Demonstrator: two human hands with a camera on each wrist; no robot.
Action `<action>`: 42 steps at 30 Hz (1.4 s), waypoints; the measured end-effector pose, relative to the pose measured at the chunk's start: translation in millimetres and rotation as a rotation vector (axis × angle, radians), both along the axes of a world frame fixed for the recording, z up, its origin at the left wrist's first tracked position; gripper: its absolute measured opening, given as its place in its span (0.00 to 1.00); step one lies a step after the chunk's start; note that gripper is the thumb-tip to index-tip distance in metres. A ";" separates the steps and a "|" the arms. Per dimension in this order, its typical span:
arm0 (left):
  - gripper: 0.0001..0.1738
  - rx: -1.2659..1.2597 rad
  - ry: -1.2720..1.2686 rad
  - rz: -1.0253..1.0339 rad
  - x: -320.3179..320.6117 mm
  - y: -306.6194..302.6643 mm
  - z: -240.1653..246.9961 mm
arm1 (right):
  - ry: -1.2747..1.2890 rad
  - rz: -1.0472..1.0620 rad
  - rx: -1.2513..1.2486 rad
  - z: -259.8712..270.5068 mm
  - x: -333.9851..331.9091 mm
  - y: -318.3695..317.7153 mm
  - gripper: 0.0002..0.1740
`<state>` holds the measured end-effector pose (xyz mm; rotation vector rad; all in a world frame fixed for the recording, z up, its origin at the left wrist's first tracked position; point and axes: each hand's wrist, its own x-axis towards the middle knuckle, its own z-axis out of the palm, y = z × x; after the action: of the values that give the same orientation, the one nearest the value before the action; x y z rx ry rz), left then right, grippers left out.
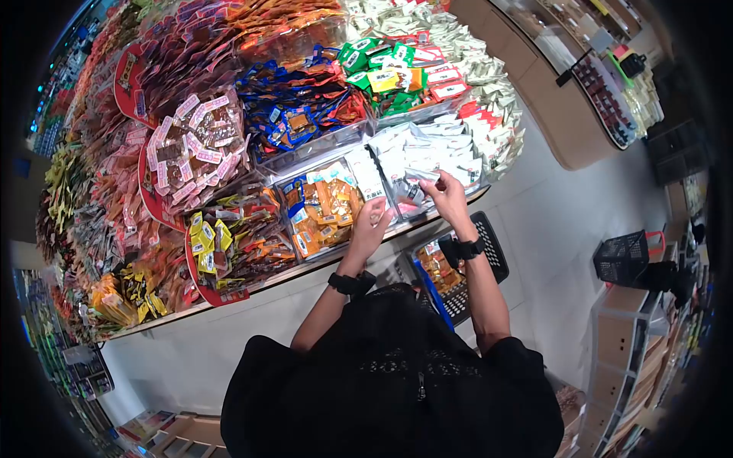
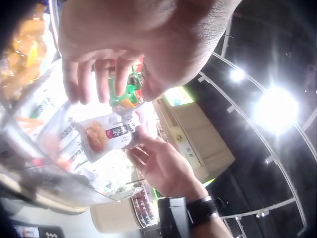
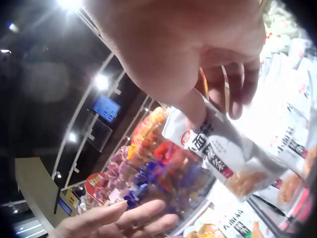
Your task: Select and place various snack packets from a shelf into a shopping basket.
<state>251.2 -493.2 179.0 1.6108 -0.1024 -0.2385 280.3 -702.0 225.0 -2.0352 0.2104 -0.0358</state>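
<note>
My right hand (image 1: pixel 447 196) pinches a white snack packet (image 3: pixel 225 153) by one end, thumb on its near face. The packet carries dark lettering and a picture of a brown snack, and hangs tilted over a bin of similar white packets (image 1: pixel 443 145). Off to the left, my left hand (image 1: pixel 372 229) is held above the bin's front edge with its fingers loosely bent and apart, nothing between them. In the left wrist view those fingers show above the packet (image 2: pixel 111 131). Orange-brown packets (image 1: pixel 328 202) fill the neighbouring bin, just left of the left hand.
Heaps of blue (image 1: pixel 290 107), green (image 1: pixel 382 57) and pink-labelled packets (image 1: pixel 202 145) rise behind. Below the stand's front edge is a black basket (image 1: pixel 489 248) with packets in it. Another dark basket (image 1: pixel 620 258) and wooden shelving (image 1: pixel 618 343) stand at the right.
</note>
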 end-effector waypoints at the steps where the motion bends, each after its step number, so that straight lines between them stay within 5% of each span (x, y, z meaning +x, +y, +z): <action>1: 0.22 0.003 -0.005 -0.017 -0.6 -5.8 16.7 | -0.018 0.045 0.044 14.4 -9.4 -2.5 0.12; 3: 0.24 0.078 -0.209 -0.050 -2.1 -17.0 42.8 | -0.004 0.125 0.186 35.1 -27.2 -9.5 0.11; 5: 0.23 -0.053 -0.093 -0.173 -4.4 -25.7 47.9 | -0.028 0.067 0.531 43.9 -42.3 -10.2 0.11; 7: 0.21 -0.283 0.200 -0.430 -11.1 -32.1 73.0 | -0.046 0.001 0.551 64.8 -58.4 -11.8 0.12; 13: 0.16 -0.293 0.151 -0.494 -36.8 -58.2 95.3 | -0.074 -0.159 0.667 77.9 -87.0 -32.4 0.12; 20: 0.17 -0.394 0.102 -0.375 -45.7 -83.8 107.2 | -0.152 -0.144 0.818 85.8 -125.8 -31.5 0.19; 31: 0.15 -0.287 0.024 -0.207 -55.3 -82.4 107.7 | -0.157 -0.165 0.736 62.8 -144.2 -27.4 0.15; 42: 0.16 -0.334 0.055 -0.113 -56.8 -74.9 102.0 | -0.163 -0.170 0.820 62.0 -148.0 -19.4 0.21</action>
<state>194.3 -568.1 281.1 1.2666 -0.1812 -0.3342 132.3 -721.4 287.0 -1.1886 0.2443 -0.1890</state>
